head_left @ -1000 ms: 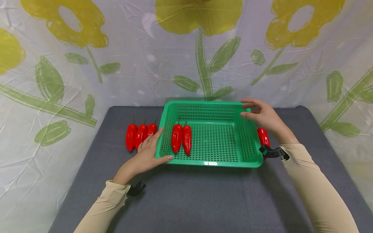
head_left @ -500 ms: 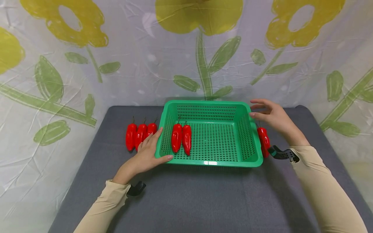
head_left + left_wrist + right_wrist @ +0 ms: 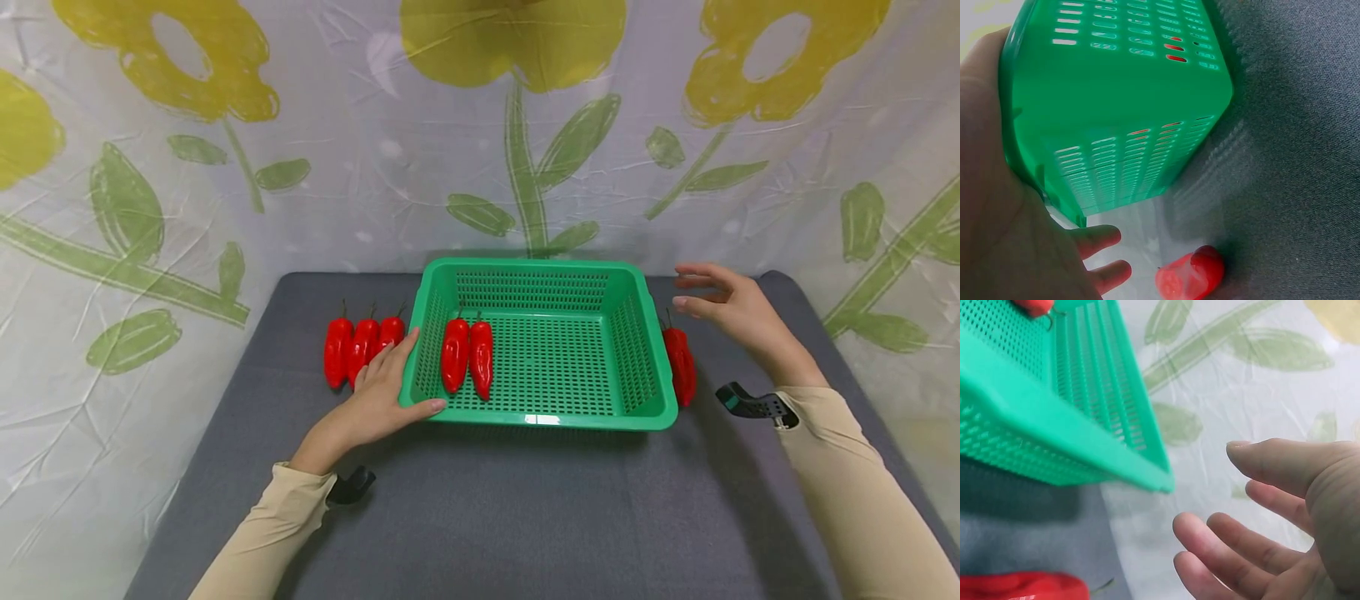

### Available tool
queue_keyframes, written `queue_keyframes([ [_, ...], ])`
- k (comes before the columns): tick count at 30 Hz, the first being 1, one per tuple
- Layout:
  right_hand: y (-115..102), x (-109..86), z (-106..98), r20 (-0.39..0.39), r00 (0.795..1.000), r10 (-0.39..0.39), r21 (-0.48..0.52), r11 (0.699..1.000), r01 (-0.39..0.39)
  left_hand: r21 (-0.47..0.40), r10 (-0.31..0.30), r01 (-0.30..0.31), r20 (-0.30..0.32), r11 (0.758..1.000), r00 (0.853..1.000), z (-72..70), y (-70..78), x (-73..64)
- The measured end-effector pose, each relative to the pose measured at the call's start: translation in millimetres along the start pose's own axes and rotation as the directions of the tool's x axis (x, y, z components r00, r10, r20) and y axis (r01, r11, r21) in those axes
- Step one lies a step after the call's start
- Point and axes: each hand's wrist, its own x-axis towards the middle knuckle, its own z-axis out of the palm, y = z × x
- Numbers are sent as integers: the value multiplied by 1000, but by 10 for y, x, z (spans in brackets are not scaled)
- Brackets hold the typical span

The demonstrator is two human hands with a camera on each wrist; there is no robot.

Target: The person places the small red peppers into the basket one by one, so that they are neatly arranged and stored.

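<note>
A green plastic basket (image 3: 540, 419) with slotted walls stands mid-table in the head view. Inside, on its left side, lie two glossy red peppers (image 3: 454, 357) with thin stems. My left hand (image 3: 381, 392) rests on the basket's left front corner, thumb over the front rim and fingers along the left side. In the left wrist view, the palm lies along the basket's rim (image 3: 1010, 100). To the right of the basket, my right hand (image 3: 738, 312) hovers with nothing held, fingers apart and slightly bent. Red pepper (image 3: 679, 367) lies just below it, against the basket's right wall.
Beyond my left hand, three red peppers (image 3: 339, 353) lie side by side on the grey tabletop (image 3: 525, 517); the hand partly covers the nearest ones. A white cloth (image 3: 337, 167) printed with yellow flowers hangs behind and beside the table.
My right hand has moved right, from over the basket's right rim to outside it, uncovering more of the pepper there. The left hand and the basket have stayed in place.
</note>
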Motion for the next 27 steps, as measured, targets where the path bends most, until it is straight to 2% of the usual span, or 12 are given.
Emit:
queue_keyframes([
  [13, 318, -16, -39, -24, 999, 25, -66, 998, -26, 0, -10, 10, 4, 1000, 1000, 3, 1, -6],
  [17, 433, -8, -25, -7, 999, 40, -62, 997, -41, -2, -14, 14, 5, 1000, 1000, 5, 9, -13],
  [27, 709, 25, 50, 12, 1000, 24, -45, 999, -23, 2, -10, 10, -1, 1000, 1000, -2, 14, -17],
])
